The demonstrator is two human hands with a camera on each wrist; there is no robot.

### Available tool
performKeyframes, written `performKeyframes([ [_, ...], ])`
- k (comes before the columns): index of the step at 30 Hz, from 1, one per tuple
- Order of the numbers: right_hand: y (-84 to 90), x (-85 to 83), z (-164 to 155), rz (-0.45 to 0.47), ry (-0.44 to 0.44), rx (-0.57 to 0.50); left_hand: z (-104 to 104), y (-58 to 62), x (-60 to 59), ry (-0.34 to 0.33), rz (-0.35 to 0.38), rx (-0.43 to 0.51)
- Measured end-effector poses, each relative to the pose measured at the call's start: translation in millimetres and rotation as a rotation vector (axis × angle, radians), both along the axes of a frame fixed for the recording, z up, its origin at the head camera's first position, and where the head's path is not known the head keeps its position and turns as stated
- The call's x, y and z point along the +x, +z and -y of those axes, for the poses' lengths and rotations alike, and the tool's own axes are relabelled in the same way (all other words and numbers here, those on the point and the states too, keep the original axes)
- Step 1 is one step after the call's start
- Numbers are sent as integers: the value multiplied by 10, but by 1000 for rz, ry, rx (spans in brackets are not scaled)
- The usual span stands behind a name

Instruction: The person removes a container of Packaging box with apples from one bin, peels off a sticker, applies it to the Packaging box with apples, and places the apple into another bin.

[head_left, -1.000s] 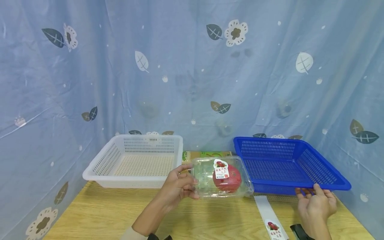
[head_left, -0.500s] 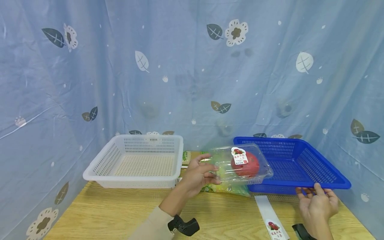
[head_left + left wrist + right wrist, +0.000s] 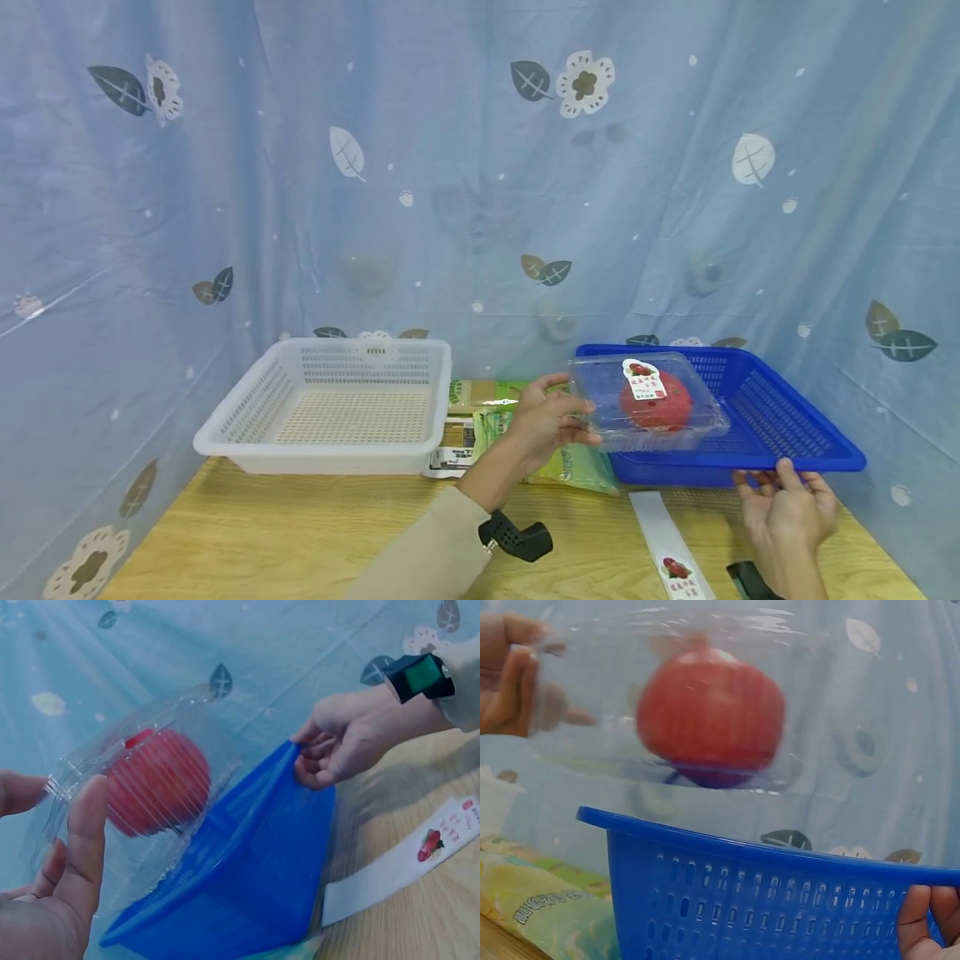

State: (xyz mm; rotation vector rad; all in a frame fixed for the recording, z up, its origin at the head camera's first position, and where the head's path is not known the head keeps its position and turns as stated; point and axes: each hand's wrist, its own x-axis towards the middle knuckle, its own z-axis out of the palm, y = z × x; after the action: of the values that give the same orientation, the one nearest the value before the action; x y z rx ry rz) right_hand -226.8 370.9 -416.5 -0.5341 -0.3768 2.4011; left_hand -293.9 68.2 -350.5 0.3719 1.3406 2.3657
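Note:
My left hand (image 3: pixel 542 423) pinches the left edge of a clear plastic clamshell box (image 3: pixel 603 387), thumb on one side and fingers on the other. Inside lies a round red fruit (image 3: pixel 663 408), and a white label (image 3: pixel 642 381) with printed red fruit is stuck on the lid. The box is raised, tilted, over the left part of the blue basket (image 3: pixel 783 412). In the right wrist view a gap shows between the box and the basket's rim (image 3: pixel 705 841). My right hand (image 3: pixel 787 510) holds the basket's front rim near its right corner, thumb on top and fingers underneath.
A white basket (image 3: pixel 330 457) stands on the left of the wooden table (image 3: pixel 300 533). Between the baskets lie green and yellow packets (image 3: pixel 581 471) and a dark-and-white packet (image 3: pixel 452 458). A strip of labels (image 3: pixel 660 525) lies before the blue basket. A blue patterned curtain (image 3: pixel 450 167) hangs behind.
My left hand has carried the clamshell box to the right and slightly up, over the blue basket, uncovering the packets behind. The right hand has kept its grip on the basket's rim.

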Motion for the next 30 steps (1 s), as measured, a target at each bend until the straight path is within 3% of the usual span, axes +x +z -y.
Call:
performKeyframes([
  [6,4,-25,23,10,27,30,-204,16,-67,-2,3,-12],
  [15,-6,3,-41,15,39,-18,-711,7,-102,96,50,-49],
  [22,-26,33,-77,39,16,-1,-1041,9,-104,202,57,-155],
  [30,-13,23,-41,8,28,-39,-1088,-37,-122,274,30,-337],
])
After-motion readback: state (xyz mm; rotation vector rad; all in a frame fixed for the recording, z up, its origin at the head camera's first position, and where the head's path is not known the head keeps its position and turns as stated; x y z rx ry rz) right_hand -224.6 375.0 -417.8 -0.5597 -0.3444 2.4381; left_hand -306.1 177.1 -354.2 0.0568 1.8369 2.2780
